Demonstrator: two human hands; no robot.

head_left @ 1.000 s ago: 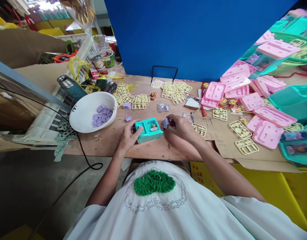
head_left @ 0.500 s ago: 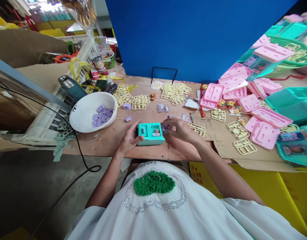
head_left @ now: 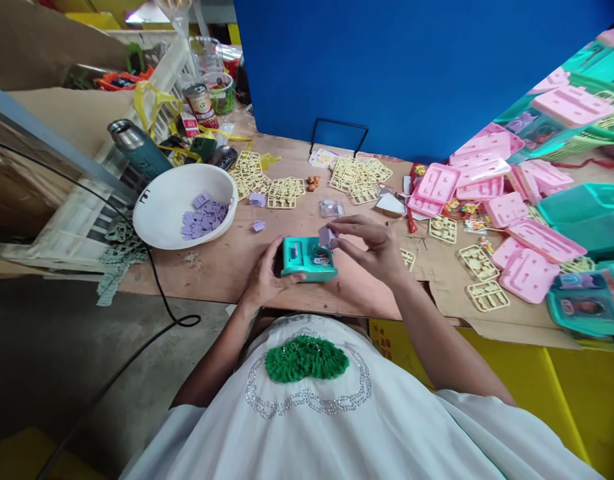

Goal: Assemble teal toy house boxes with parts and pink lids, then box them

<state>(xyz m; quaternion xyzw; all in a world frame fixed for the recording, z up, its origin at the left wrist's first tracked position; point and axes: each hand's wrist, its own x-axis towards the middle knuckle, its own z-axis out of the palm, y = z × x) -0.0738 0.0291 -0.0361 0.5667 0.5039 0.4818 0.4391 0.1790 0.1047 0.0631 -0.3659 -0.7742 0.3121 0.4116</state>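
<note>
My left hand [head_left: 267, 277] is wrapped round the left end of a turquoise plastic toy case [head_left: 307, 272], its thumb along the front side. The case lies near the table's front edge, with recesses on top and small items inside the right one. Between the thumb and fingers of my right hand [head_left: 371, 247] is a small purple plastic piece [head_left: 327, 237], held just over the case's right recess. Two similar purple pieces [head_left: 258, 226] lie on the table beyond my left hand. A clear plastic cover [head_left: 331, 209] rests behind the case.
A white bowl [head_left: 151, 217] of purple pieces stands at left, near a flask [head_left: 137, 147]. Cream part frames [head_left: 354, 177] lie at the back. Pink trays [head_left: 529, 270] and turquoise cases [head_left: 587, 300] pile up on the right. A blue board [head_left: 387, 73] rises behind.
My right hand has lifted the purple piece from beside the case to above its right recess. My left hand still holds the case. The view has shifted slightly.
</note>
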